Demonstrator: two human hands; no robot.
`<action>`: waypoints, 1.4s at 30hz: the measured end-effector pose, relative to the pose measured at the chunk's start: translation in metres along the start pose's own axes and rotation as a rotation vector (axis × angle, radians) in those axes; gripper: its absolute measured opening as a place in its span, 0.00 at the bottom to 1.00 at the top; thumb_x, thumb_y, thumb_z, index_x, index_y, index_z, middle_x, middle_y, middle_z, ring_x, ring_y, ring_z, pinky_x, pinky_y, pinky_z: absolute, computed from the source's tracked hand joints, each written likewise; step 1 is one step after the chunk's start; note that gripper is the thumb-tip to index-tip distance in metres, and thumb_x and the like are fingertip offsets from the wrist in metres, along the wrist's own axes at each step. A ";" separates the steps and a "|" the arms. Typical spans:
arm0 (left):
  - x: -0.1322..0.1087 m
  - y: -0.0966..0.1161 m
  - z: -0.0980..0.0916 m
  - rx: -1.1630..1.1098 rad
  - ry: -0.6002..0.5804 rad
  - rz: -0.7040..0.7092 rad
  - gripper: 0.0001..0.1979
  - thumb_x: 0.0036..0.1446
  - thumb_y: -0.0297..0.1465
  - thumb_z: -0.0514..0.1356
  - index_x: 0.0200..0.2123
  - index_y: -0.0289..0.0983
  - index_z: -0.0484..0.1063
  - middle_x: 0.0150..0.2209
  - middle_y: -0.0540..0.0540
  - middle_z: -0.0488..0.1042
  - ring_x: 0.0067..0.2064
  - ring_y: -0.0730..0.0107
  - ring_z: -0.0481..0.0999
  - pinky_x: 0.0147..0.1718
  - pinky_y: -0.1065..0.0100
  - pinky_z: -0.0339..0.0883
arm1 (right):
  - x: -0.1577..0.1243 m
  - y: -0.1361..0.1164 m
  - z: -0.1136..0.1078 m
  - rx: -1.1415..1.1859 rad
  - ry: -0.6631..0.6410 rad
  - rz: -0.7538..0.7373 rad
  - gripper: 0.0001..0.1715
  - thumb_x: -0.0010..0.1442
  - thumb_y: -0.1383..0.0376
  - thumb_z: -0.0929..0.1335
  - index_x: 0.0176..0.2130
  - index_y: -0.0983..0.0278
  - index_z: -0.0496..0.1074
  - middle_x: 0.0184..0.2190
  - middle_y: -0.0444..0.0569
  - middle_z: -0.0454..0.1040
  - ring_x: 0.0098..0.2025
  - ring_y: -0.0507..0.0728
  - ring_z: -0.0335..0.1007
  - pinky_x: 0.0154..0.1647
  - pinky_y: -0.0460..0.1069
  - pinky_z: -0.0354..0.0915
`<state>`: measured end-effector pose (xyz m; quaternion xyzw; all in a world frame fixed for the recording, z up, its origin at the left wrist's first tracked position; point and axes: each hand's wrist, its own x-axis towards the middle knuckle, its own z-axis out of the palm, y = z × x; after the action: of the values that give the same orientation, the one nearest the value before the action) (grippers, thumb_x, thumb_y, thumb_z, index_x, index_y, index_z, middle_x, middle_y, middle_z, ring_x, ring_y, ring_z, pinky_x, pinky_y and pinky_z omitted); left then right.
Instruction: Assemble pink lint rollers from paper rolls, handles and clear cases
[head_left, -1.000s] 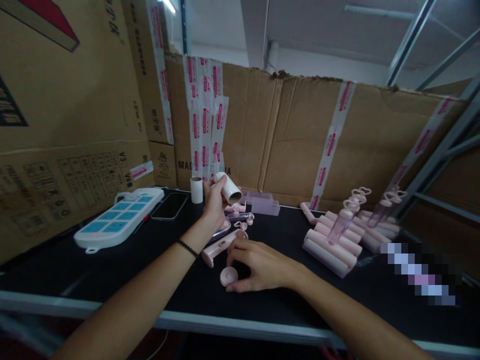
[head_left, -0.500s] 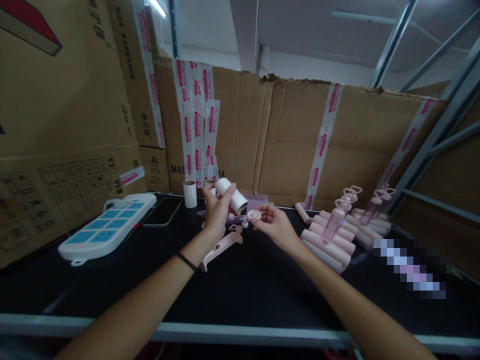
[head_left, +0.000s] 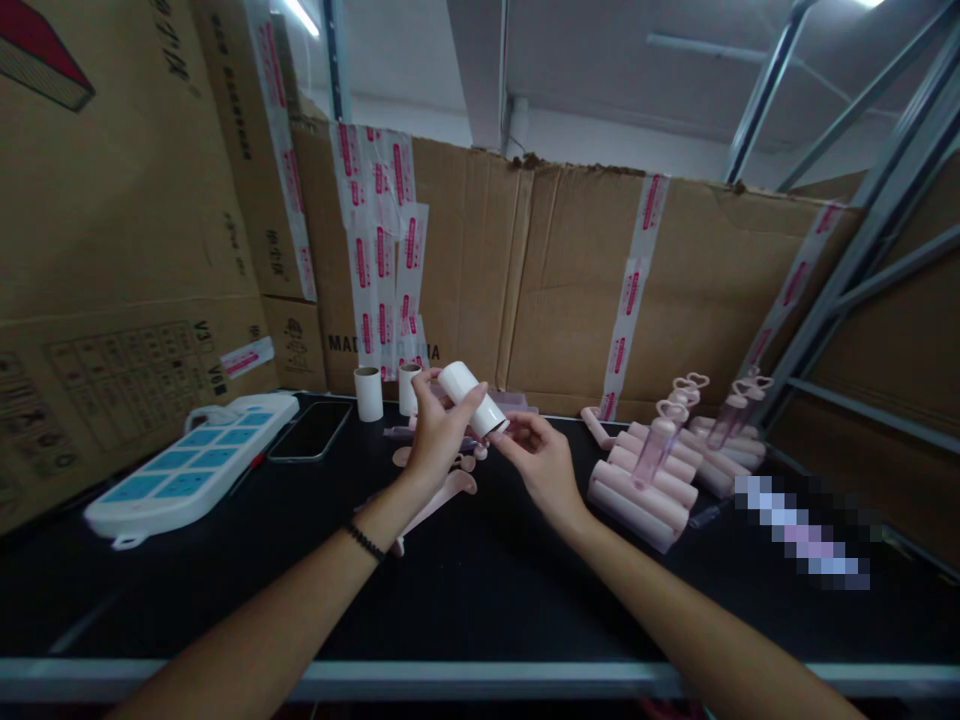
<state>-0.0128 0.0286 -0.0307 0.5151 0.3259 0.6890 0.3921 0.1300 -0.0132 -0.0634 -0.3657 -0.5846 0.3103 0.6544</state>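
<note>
A white paper roll (head_left: pixel 469 396) is tilted in my left hand (head_left: pixel 441 428), whose thumb and fingers wrap round it. At the roll's lower right end, my right hand (head_left: pixel 541 462) pinches a small round pink cap against the opening; the fingers and the roll's rim mostly hide the cap. Beneath my left hand lie a pink handle (head_left: pixel 450 492) with a curved end and a purple translucent tube (head_left: pixel 399 434), both partly covered by the hand.
Two white rolls (head_left: pixel 368 394) stand behind on the left. A phone (head_left: pixel 311 431) and a white power strip (head_left: pixel 196 465) lie at left. On the right are stacked pink cylinders (head_left: pixel 637 503) and clear tubes (head_left: pixel 654 452) with heart-shaped tops. Cardboard (head_left: pixel 570 290) walls the back.
My right hand has brought the round pink cap to the roll's lower end; before, it was held apart beside it. The view has shifted slightly.
</note>
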 end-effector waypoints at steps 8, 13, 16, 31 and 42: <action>-0.006 0.003 0.006 -0.057 -0.064 -0.007 0.34 0.50 0.39 0.72 0.53 0.44 0.54 0.45 0.45 0.73 0.36 0.64 0.81 0.27 0.68 0.78 | 0.000 0.008 0.004 0.101 0.030 0.003 0.16 0.59 0.61 0.73 0.46 0.64 0.79 0.45 0.52 0.83 0.48 0.61 0.80 0.53 0.55 0.73; -0.001 -0.002 0.003 -0.053 0.029 -0.020 0.34 0.50 0.38 0.73 0.52 0.44 0.54 0.44 0.46 0.72 0.38 0.62 0.81 0.28 0.65 0.79 | 0.003 0.008 -0.006 -0.262 0.011 -0.033 0.15 0.64 0.58 0.69 0.45 0.64 0.78 0.43 0.53 0.83 0.44 0.59 0.79 0.48 0.52 0.71; 0.004 -0.002 -0.001 -0.075 0.106 -0.038 0.34 0.51 0.39 0.72 0.52 0.44 0.54 0.45 0.45 0.72 0.37 0.63 0.81 0.27 0.64 0.79 | 0.010 -0.002 -0.022 -0.577 -0.252 -0.035 0.13 0.64 0.58 0.69 0.38 0.65 0.79 0.32 0.49 0.81 0.34 0.56 0.75 0.38 0.49 0.67; 0.011 0.004 -0.005 -0.118 0.173 -0.032 0.32 0.52 0.37 0.72 0.51 0.44 0.55 0.46 0.45 0.72 0.37 0.65 0.80 0.30 0.64 0.79 | -0.003 -0.017 -0.022 -0.710 -1.039 -0.026 0.23 0.52 0.55 0.78 0.44 0.64 0.76 0.38 0.47 0.75 0.35 0.53 0.70 0.34 0.45 0.63; 0.010 0.013 -0.005 -0.158 0.172 -0.066 0.31 0.51 0.37 0.73 0.49 0.44 0.55 0.46 0.45 0.72 0.37 0.63 0.80 0.30 0.62 0.79 | 0.006 -0.027 -0.026 -0.638 -0.604 -0.207 0.13 0.53 0.62 0.76 0.38 0.64 0.74 0.33 0.44 0.75 0.33 0.53 0.68 0.35 0.47 0.62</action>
<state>-0.0216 0.0306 -0.0165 0.4108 0.3199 0.7409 0.4243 0.1565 -0.0257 -0.0386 -0.3818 -0.8492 0.1404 0.3368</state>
